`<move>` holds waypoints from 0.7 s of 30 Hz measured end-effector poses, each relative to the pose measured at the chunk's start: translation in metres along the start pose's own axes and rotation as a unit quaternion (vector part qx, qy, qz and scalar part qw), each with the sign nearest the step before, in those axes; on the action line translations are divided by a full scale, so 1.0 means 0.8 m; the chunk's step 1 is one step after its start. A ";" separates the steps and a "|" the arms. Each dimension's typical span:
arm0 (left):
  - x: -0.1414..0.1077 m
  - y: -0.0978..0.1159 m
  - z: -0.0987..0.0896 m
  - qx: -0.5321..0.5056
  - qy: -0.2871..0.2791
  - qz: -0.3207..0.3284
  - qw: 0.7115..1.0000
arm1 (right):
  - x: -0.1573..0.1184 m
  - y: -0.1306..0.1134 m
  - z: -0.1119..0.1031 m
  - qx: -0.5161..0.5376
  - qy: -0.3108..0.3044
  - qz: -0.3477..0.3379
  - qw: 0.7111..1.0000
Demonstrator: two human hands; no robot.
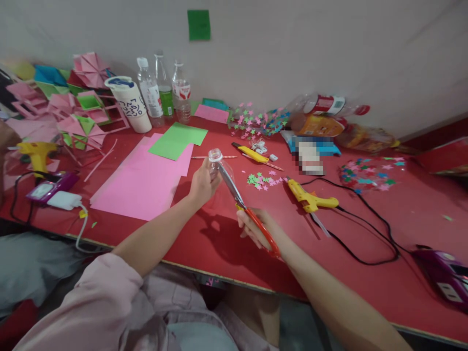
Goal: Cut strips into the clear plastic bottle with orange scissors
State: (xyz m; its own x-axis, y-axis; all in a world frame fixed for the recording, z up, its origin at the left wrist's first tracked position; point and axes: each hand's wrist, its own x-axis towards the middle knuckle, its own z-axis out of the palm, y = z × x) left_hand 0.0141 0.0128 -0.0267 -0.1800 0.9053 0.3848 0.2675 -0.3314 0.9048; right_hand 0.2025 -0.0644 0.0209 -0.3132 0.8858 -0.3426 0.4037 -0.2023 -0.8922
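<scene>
Left hand (203, 186): fingers curled around a clear plastic bottle piece (215, 157), its neck pointing up, held above the middle of the red tabletop (223, 258). Right hand (259, 226): closed on the red handles of metal-bladed scissors (234, 189). The blades slant toward the far left, tips at the bottle piece; they appear to touch it, though blur limits certainty. Left of the hands: large pink paper sheets (135, 183), partly overlaid by a bright green paper sheet (175, 142). Just right of the bottle piece: small green and pink paper stars (261, 181). Farther right: a yellow glue gun (310, 197) with black cable, lying on its side.
</scene>
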 end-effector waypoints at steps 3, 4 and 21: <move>0.000 0.000 0.001 -0.006 -0.001 0.007 1.000 | -0.005 -0.005 0.000 0.006 -0.007 -0.004 1.000; -0.001 0.000 0.001 -0.006 -0.001 0.010 1.000 | -0.006 -0.005 0.001 0.008 -0.008 -0.002 1.000; 0.000 0.003 0.000 -0.014 0.014 -0.008 1.000 | 0.003 0.001 0.007 -0.001 0.004 0.021 1.000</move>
State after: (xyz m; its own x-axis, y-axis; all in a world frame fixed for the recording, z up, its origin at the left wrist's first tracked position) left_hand 0.0146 0.0118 -0.0241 -0.2110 0.9029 0.3746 0.2370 -0.3245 0.9157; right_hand 0.1976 -0.0646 0.0176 -0.2892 0.8797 -0.3776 0.4175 -0.2390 -0.8767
